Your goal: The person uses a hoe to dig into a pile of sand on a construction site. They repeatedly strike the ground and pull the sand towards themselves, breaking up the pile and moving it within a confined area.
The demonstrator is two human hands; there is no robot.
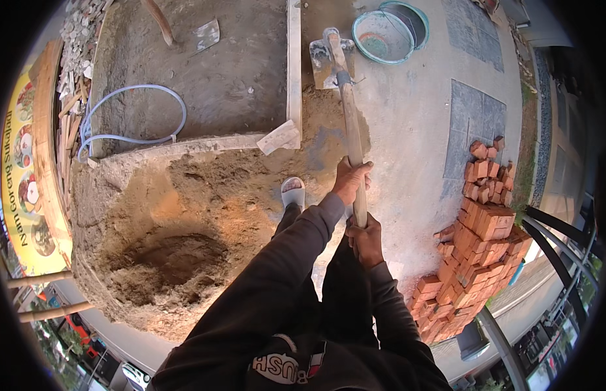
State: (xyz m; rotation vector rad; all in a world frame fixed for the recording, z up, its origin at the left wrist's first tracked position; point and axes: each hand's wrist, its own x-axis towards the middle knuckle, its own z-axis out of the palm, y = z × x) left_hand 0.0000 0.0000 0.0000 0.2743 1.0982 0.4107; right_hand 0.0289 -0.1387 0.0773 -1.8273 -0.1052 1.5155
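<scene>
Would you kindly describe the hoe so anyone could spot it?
Left of the red brick pile are the right hand and left hand. Both grip the hoe, its flat blade beside the teal-rimmed buckets. Unlike the wooden pole at upper left, it is held.

A dark, near-black long-sleeved fabric top (251, 326) covers the torso and arms, its cuffs (380, 274) reaching the wrists; the left hand (350, 181) and right hand (366, 242) are bare. A pale rounded printed emblem (275, 369) with lettering and a small red-and-white mark (316, 360) sit on the front. Below are black trousers (347, 280) and a whitish open-toed slip-on sandal (293, 196).
</scene>
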